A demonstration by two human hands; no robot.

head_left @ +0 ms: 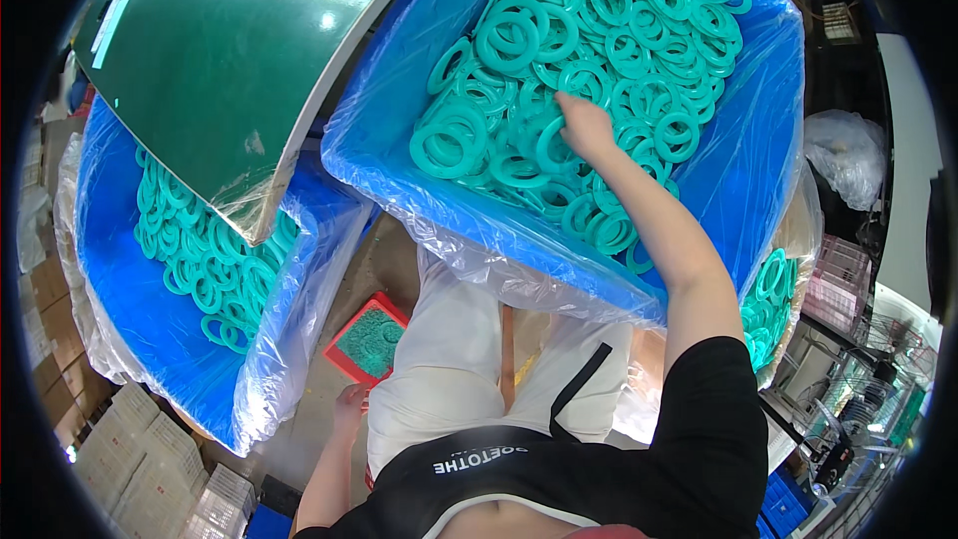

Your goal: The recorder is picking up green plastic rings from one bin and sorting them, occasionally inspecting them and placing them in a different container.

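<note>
Head view: green tabletop [230, 50] overhanging left ring-filled bin [150, 339].

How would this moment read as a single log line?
right hand: reaching into teal rings in blue bin | left hand: low by thigh

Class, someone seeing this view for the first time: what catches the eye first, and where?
The heap of teal rings filling the plastic-lined blue bin at upper centre, with the right hand reaching into it. At left, a second blue bin of rings sits partly under a green board.
</note>
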